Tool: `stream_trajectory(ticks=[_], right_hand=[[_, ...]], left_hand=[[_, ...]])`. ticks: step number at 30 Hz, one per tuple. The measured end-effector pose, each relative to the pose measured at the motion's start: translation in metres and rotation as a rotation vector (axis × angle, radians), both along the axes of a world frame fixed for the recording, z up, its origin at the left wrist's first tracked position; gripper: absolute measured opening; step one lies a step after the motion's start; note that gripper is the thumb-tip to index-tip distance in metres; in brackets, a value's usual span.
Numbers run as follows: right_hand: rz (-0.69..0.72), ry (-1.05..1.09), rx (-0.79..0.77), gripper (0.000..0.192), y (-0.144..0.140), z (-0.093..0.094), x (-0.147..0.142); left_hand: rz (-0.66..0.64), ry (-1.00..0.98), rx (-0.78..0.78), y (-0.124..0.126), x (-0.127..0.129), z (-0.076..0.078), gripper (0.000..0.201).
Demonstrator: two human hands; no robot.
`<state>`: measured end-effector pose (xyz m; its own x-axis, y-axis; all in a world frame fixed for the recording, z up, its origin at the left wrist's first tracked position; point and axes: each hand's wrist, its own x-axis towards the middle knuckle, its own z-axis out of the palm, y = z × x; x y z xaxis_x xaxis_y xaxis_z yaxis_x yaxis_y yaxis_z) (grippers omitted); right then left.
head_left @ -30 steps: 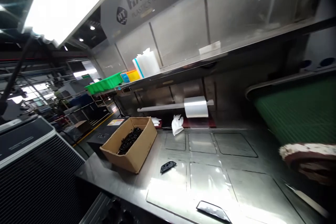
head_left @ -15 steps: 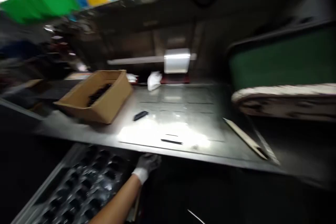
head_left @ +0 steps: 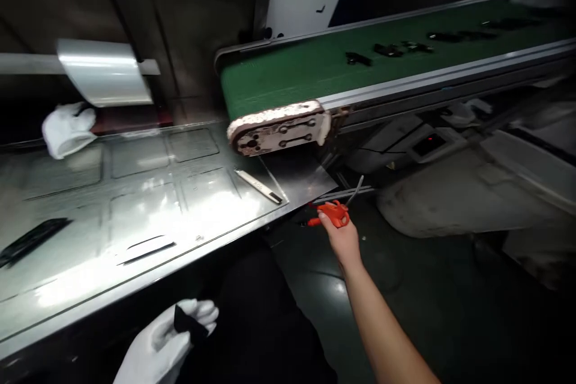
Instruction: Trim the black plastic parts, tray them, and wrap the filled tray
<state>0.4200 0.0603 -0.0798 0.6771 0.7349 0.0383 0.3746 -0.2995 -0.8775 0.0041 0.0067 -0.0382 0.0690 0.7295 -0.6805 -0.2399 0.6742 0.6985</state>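
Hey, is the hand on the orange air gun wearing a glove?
No, the right hand gripping the orange air gun shows bare skin, while the left hand wears a white glove.

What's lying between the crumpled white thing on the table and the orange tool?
In the head view, a slim pale strip with a dark end lies on the metal table between the crumpled white thing and the orange tool.

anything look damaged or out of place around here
Yes: the off-white metal end plate of the green conveyor belt looks worn, its paint chipped with brown, rust-like patches. The left hand wears a white glove while the right hand is bare, an odd mismatch.
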Motion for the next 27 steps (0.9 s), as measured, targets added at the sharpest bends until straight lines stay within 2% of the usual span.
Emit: stream_trajectory(ticks=[2,3,5,6,7,9,12,14,15,18,23,25,27], right_hand=[[0.037,0.049,-0.050,0.067,0.014,-0.025,-0.014],[0.078,0.081,-0.081,0.064,0.018,-0.033,-0.025],[0.200,0.158,-0.141,0.059,0.018,-0.038,-0.051],[0.268,0.202,-0.168,0.058,0.014,-0.033,-0.066],[0.339,0.236,-0.191,0.056,0.008,-0.023,-0.081],[0.488,0.269,-0.195,0.047,-0.010,0.010,-0.116],[0.847,0.186,0.001,0.022,-0.033,0.070,-0.171],[1.050,0.196,0.083,0.017,-0.037,0.096,-0.201],[1.107,0.198,0.092,0.015,-0.036,0.102,-0.212],[1.154,0.190,0.027,0.009,-0.032,0.101,-0.226],[1.162,0.309,-0.083,0.008,-0.026,0.081,-0.224],[1.095,0.563,-0.099,0.014,-0.025,0.078,-0.227],[0.950,0.959,-0.064,0.024,-0.025,0.076,-0.233]], left_hand=[[0.216,-0.214,0.058,-0.001,0.001,0.017,0.051],[0.278,-0.308,0.112,0.001,0.000,0.025,0.046],[0.335,-0.437,0.218,0.006,-0.005,0.035,0.039],[0.342,-0.473,0.257,0.009,-0.008,0.038,0.037],[0.339,-0.489,0.285,0.013,-0.010,0.040,0.036],[0.300,-0.481,0.320,0.018,-0.011,0.041,0.035],[0.202,-0.375,0.365,0.020,-0.007,0.039,0.035],[0.089,-0.234,0.407,0.020,-0.004,0.039,0.039],[0.023,-0.155,0.426,0.020,-0.003,0.040,0.041],[-0.136,0.023,0.445,0.020,-0.001,0.045,0.043],[-0.177,0.141,0.410,0.024,0.000,0.055,0.039],[-0.181,0.147,0.408,0.024,-0.001,0.058,0.042],[-0.130,0.159,0.437,0.021,-0.008,0.060,0.047]])
